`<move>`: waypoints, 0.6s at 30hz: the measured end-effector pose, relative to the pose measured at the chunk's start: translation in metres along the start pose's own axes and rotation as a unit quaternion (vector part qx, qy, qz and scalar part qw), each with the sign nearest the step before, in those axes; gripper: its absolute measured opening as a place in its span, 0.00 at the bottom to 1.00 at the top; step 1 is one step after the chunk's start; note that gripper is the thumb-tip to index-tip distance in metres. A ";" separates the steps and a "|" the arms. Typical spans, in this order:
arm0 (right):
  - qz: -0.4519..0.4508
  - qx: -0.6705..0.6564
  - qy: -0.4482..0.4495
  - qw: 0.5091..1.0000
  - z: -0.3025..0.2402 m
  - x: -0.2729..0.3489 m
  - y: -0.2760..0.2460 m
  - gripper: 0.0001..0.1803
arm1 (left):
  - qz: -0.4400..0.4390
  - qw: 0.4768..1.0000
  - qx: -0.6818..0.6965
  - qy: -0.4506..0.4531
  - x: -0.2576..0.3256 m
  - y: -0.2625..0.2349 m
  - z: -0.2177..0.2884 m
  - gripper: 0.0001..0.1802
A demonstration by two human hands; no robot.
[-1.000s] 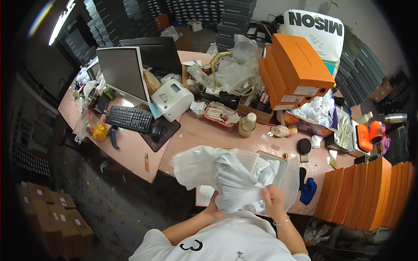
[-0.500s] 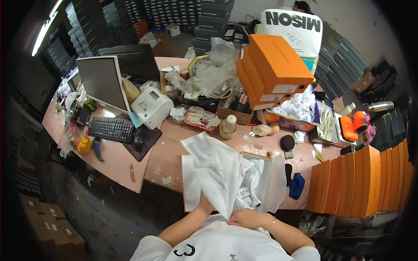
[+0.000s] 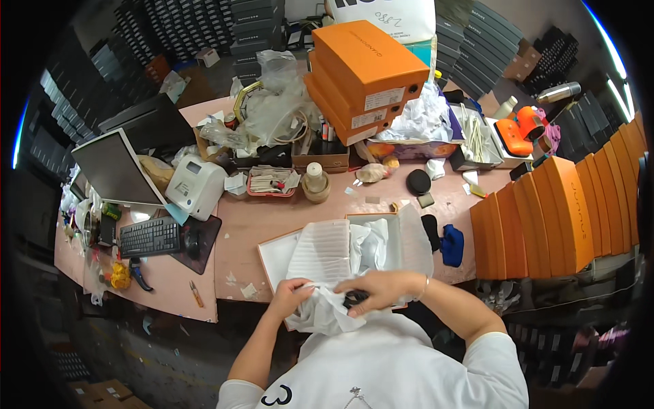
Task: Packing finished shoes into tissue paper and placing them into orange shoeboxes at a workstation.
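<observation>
An open orange box (image 3: 271, 253) with a white inside lies on the pink table in front of me. A white cloth bag (image 3: 328, 274) drapes over it and down over the table's near edge. My left hand (image 3: 294, 292) pinches the bag's lower left part. My right hand (image 3: 380, 289) presses on the bag at the right, above a small dark item (image 3: 354, 298) that is half hidden in the folds. White tissue paper (image 3: 376, 247) fills the box's right half.
Stacked orange boxes (image 3: 362, 67) stand at the back and a row of them (image 3: 565, 204) stands on edge at the right. A monitor (image 3: 117, 166), keyboard (image 3: 150, 236) and white label printer (image 3: 196, 184) sit at the left. A blue cloth (image 3: 452, 244) lies right of the box.
The white bag, held up high one second ago, has come down onto the open box. Both my hands have dropped to the table's near edge with it.
</observation>
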State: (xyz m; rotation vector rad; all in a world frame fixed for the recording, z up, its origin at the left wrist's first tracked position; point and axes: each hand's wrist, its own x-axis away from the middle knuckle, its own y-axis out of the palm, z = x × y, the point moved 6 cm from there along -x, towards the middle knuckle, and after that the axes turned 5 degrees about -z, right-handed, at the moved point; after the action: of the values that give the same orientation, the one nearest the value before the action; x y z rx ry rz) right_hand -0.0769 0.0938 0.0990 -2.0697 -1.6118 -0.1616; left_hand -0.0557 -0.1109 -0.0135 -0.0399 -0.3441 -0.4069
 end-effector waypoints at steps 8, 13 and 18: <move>0.356 -0.293 0.270 0.845 0.081 0.104 -0.006 0.20 | 0.158 0.975 0.156 0.031 0.036 -0.081 -0.060 0.25; 0.376 -0.362 0.088 0.848 0.062 0.090 -0.015 0.23 | -0.017 0.910 0.409 -0.072 -0.046 0.029 0.002 0.41; 0.360 -0.305 0.032 0.881 0.046 0.106 -0.024 0.22 | 0.226 0.844 0.485 0.029 -0.076 -0.015 -0.021 0.31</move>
State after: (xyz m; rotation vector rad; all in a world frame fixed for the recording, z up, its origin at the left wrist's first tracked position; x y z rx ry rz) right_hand -0.0782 0.2112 0.1080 -2.9572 -0.6830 -0.5127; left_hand -0.1201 -0.0978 -0.0594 0.8741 -0.4353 0.2714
